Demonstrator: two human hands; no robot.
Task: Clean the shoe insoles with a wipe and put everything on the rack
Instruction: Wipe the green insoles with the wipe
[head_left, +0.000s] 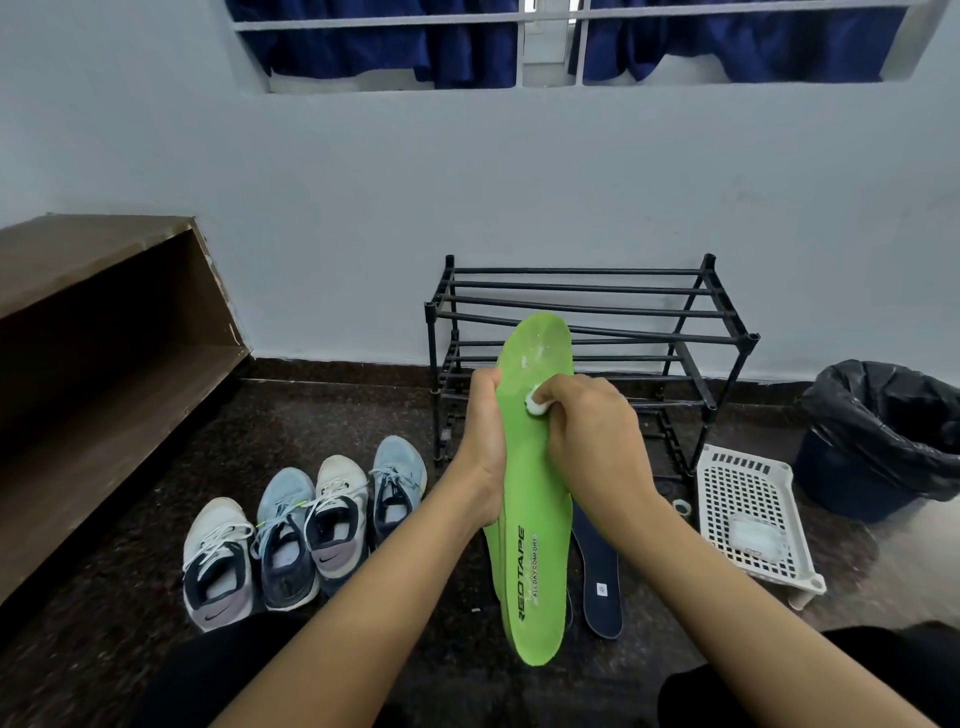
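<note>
I'm looking down over my black-clad knees (223, 675), and both bare forearms are reaching forward. Between them the green insole (530, 525) is standing nearly upright off the floor, heel end closest to me, toe pointing up in front of the rack, black lettering running along its lower half. My left hand (485, 441) is gripping it, fingers curled round its left edge near the middle. My right hand (587, 431) is pinching a small wadded white wipe (535, 402), fingers bunched tight on it, and pressing it onto the face of the insole just above the middle. White smears are showing near the toe.

Just right of the green one, a dark navy insole (600, 571) is lying flat on the dark speckled floor (363, 415). To the left, four sneakers (291, 535) are sitting in a row, touching side by side, white and light blue alternating, heels toward me.

Further right, a white perforated basket (727, 483) is resting on the floor with a clear packet (756, 535) lying in it. Behind my hands the black bar rack (587, 291) is standing against the pale wall (467, 182), its bars bare where I'm able to see them. A bin with a black liner (883, 431) is sitting to its right, and a brown wooden shelf unit (104, 312) is filling the left side. Up top, dark blue curtains (415, 41) are hanging behind window bars.
</note>
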